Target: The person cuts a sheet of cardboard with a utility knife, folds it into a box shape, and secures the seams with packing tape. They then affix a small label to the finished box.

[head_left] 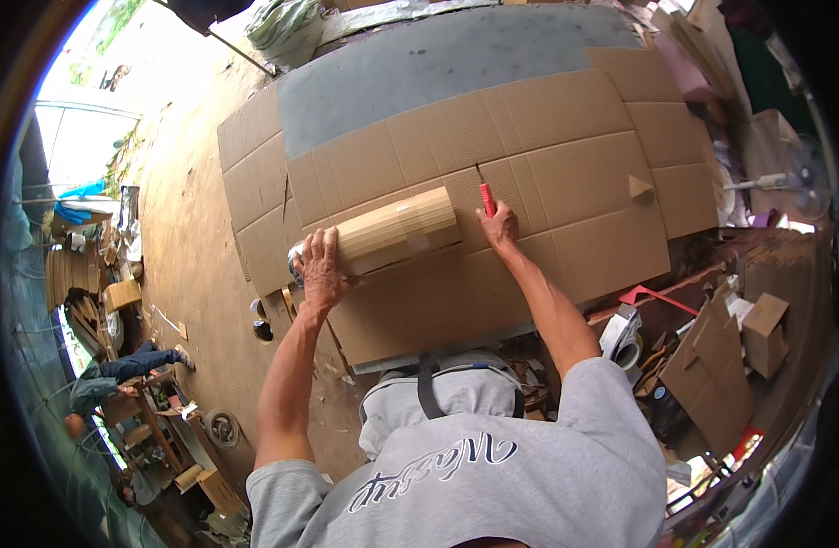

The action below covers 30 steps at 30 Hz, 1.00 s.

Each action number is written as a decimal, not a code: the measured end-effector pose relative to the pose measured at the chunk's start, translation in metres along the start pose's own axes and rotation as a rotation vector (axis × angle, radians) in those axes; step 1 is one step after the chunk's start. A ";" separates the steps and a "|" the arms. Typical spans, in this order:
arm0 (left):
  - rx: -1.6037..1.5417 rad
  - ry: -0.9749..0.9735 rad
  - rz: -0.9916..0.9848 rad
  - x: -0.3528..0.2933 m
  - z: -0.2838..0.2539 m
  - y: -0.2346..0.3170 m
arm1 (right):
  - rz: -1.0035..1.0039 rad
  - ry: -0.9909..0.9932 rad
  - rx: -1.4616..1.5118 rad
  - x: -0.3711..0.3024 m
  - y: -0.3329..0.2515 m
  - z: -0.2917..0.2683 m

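On the tabletop, a flat corrugated cardboard sheet (547, 183) lies under both hands. Left hand (321, 269) presses, fingers spread, on a rolled cardboard tube (397, 228); right hand (500, 224) has its grip clamped around a red utility knife (484, 194), just right of the tube.

In the middle of the frame I see my left hand (321, 267) on a cardboard roll (397, 230), lying on a big cardboard sheet (566, 155). Right of the roll, my right hand (500, 225) holds a knife (485, 195). A box (765, 333) sits lower right.

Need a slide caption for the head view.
Left hand steadies a cardboard roll while right hand holds a red knife on flat cardboard.
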<state>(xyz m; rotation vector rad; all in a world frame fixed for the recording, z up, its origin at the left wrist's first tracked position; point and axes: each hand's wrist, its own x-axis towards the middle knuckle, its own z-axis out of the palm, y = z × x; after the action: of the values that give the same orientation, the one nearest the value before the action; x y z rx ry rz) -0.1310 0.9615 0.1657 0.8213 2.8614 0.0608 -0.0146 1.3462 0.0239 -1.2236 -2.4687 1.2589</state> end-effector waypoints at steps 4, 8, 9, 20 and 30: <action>-0.013 -0.046 -0.027 0.003 -0.006 0.001 | 0.029 -0.061 -0.229 0.007 -0.018 0.001; -0.013 -0.048 -0.021 0.004 -0.007 0.002 | 0.012 -0.038 -0.229 0.002 -0.025 0.000; -0.010 -0.050 -0.022 0.004 -0.007 0.002 | 0.015 -0.026 -0.210 0.001 -0.025 0.000; -0.002 -0.031 -0.017 0.003 -0.002 -0.001 | 0.007 -0.027 -0.290 0.008 -0.017 0.008; -0.003 -0.042 0.104 0.012 -0.010 0.003 | -0.099 0.010 -0.350 0.043 -0.049 0.012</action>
<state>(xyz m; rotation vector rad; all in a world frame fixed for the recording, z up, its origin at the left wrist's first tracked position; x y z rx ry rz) -0.1409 0.9707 0.1739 0.9585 2.7777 0.0600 -0.0781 1.3525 0.0410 -1.1502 -2.7855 0.8174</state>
